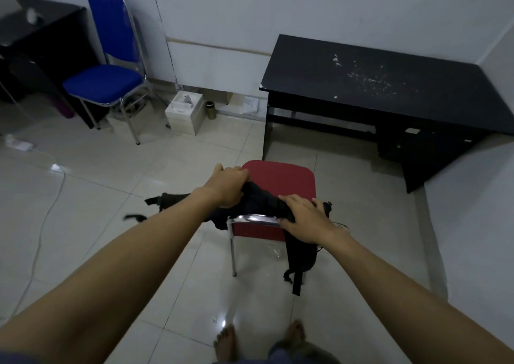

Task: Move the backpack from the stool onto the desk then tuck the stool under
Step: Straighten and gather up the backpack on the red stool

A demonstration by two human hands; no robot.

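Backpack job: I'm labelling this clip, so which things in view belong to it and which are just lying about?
Job: backpack, red stool, black desk, left hand, right hand.

Lying about: blue chair, white box, small canister, floor cable, second dark desk.

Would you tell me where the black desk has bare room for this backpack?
The whole top of the black desk is bare, from its left front corner to the wall behind; only pale scuffs mark the middle. The crowded spot is the near edge of the red stool, where the left hand and right hand grip the backpack.
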